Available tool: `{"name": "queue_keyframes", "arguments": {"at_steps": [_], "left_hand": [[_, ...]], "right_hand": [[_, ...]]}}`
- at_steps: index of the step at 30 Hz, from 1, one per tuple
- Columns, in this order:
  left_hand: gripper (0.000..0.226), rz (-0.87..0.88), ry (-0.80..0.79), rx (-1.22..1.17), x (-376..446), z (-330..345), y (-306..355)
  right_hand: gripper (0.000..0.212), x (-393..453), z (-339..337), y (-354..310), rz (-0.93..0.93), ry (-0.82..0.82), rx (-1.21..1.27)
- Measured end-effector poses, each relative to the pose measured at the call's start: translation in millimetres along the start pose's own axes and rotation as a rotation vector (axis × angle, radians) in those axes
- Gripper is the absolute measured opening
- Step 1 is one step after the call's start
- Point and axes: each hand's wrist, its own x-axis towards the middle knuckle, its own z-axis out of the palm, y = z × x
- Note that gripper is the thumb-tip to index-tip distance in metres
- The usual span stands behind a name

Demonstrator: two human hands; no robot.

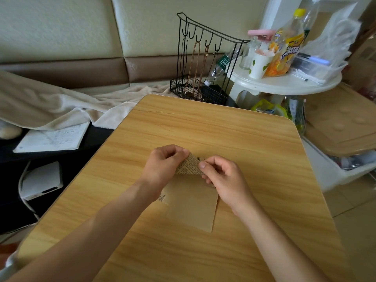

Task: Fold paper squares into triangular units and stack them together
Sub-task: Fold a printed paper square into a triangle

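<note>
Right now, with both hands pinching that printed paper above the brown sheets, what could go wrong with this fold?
1. The left hand and right hand pinch the small newsprint-patterned paper piece in mid-air, so the crease may come out skewed.
2. The plain brown paper squares lie loose beneath the wrists on the light wooden table; a forearm could shift them.

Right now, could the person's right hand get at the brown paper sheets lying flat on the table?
Probably yes. The right hand is busy pinching the printed paper, but the brown paper sheets lie just beneath it on the table, uncovered; it would have to let go first.
</note>
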Motion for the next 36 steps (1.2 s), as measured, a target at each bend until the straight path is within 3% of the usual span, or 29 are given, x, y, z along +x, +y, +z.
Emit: {"name": "queue_keyframes", "arguments": {"at_steps": [6,13,30,36], "left_hand": [[0.024,-0.001,0.003,0.026,-0.1,-0.5,-0.9],[0.028,0.014,-0.149,0.043,1.0,-3.8,-3.5],[0.026,-0.036,0.005,-0.053,5.7,-4.8,-0.8],[0.027,-0.024,-0.049,-0.012,7.3,-8.4,-5.1]], "right_hand": [[0.017,-0.5,-0.6,1.2,0.009,0.017,-0.03],[0.018,-2.8,0.1,1.5,-0.01,0.044,-0.071],[0.014,-4.5,-1.8,-4.3,-0.004,0.009,-0.067],[0.016,-3.6,-0.7,-3.0,0.002,0.031,-0.087]]}}
